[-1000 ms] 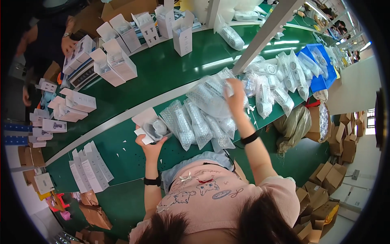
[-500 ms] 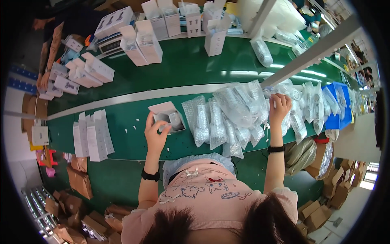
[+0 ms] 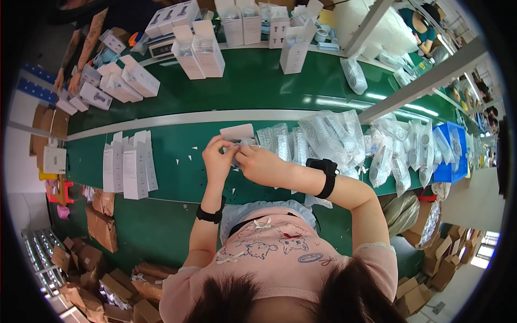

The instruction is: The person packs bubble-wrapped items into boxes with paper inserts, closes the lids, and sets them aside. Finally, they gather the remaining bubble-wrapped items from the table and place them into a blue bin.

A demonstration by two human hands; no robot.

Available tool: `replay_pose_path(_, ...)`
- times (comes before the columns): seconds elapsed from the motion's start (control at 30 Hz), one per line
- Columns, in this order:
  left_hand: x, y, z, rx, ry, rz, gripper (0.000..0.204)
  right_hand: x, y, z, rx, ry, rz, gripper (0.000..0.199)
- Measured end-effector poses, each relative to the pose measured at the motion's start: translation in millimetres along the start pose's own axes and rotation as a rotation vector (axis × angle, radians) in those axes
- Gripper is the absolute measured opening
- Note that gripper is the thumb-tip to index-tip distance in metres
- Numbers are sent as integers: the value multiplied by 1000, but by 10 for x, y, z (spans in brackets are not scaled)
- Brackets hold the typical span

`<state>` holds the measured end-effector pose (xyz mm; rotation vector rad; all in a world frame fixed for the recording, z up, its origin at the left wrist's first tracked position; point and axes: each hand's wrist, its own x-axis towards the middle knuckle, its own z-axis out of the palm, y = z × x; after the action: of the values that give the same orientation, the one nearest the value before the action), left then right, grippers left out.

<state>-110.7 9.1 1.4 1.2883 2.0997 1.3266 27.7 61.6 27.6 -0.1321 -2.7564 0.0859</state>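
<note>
A small open white box (image 3: 237, 132) stands on the green table in front of me, its lid flap raised. Over its mouth, my left hand (image 3: 217, 159) bends its fingers and thumb together. My right hand (image 3: 263, 163) reaches across from the right, and its fingertips meet those of the left. Whatever the two hands pinch is small and hidden by the fingers. The hands also cover most of the box. Just right of it lie several bubble-wrap bags (image 3: 329, 134), partly behind my right forearm.
Upright white cartons (image 3: 134, 171) stand at the left of the table. A blue bin (image 3: 451, 153) with wrapped items sits at the right end. Beyond a pale rail (image 3: 188, 119), more open boxes (image 3: 207, 54) line the far bench. A co-worker's arms (image 3: 81, 59) work at the far left.
My right hand has left the bubble-wrap pile and come left to meet my left hand at the box. My left hand's fingers have closed in. The view has shifted slightly.
</note>
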Motion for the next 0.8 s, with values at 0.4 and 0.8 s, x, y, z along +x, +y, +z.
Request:
replay_pose_path(0.4,-43,-86,41,-202,56,-43,8,-155,-180,60,131,-37,169,26)
replay_pose_path(0.8,395,-1071,-1548,295,551,78,33,-316,215,-51,345,377,306,66)
